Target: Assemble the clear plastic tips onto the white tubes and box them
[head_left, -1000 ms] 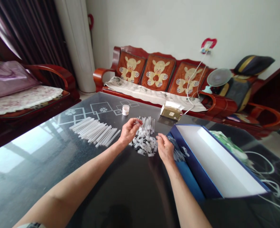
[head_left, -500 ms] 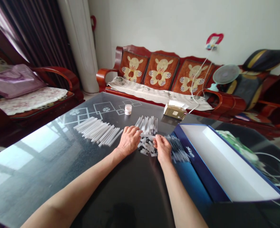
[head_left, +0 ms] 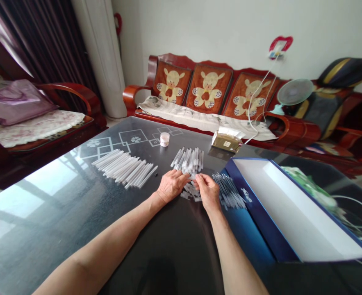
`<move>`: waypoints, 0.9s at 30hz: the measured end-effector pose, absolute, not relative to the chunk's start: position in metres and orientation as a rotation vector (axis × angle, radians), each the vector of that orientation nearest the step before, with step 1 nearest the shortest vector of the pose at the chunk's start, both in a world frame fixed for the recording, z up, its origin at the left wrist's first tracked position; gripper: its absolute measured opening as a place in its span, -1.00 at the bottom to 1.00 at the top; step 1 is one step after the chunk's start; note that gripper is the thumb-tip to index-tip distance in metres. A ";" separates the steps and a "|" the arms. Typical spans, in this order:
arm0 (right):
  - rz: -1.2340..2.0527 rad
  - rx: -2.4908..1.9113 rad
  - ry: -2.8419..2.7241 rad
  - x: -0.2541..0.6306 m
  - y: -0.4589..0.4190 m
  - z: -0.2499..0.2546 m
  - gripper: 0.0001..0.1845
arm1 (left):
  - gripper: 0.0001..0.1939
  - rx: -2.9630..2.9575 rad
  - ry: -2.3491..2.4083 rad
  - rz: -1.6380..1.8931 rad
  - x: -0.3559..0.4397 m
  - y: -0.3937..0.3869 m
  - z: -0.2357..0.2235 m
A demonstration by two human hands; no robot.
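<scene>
Glossy black glass tabletop [head_left: 168, 250] in a living room, a red wooden sofa [head_left: 208, 90] behind it, and all the action sits just left of an open blue box [head_left: 254, 196]! Right beside that box, a fan of dark-tipped tubes [head_left: 228, 190] lies with its tips together, neat enough not to tangle. Further left, a tight bunch of white plastic tubes [head_left: 188, 160] lies side by side, and a long parallel row [head_left: 122, 168] sits furthest out, keeping its distance from the loose heap [head_left: 189, 192] under the hands. Left hand [head_left: 171, 185] is palm down and open, fingers pressed at the near ends of the bunch, pinning it steady. Right hand [head_left: 208, 190] comes in beside it, fingertips pinched together over the heap; whether a tube is caught there, too small to tell!
</scene>
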State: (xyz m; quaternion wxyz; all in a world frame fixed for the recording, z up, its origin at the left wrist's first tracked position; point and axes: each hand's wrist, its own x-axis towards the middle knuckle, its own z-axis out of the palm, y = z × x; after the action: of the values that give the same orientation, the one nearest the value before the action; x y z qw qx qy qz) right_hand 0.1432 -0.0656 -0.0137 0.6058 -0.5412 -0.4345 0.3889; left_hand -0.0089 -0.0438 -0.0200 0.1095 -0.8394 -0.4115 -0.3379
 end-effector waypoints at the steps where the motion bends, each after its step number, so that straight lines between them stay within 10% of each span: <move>1: 0.901 -1.250 -1.020 0.145 -0.065 -0.013 -0.61 | -0.67 -2.511 -1.201 -0.999 -0.010 -0.042 -0.021; 17: 0.876 -1.197 -1.202 0.156 -0.064 -0.009 -0.71 | -0.58 -3.277 -1.361 -1.246 -0.020 -0.036 -0.005; 27: 0.959 -1.150 -0.886 0.133 -0.058 -0.020 -0.55 | -0.68 -2.522 -1.407 -1.151 0.001 -0.048 -0.023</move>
State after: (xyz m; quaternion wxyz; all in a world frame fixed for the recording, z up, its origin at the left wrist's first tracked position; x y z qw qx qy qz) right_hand 0.1326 -0.0576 -0.0200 0.6449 -0.5051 -0.3891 0.4214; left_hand 0.0009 -0.0483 -0.0232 0.0165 -0.8111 -0.4527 -0.3700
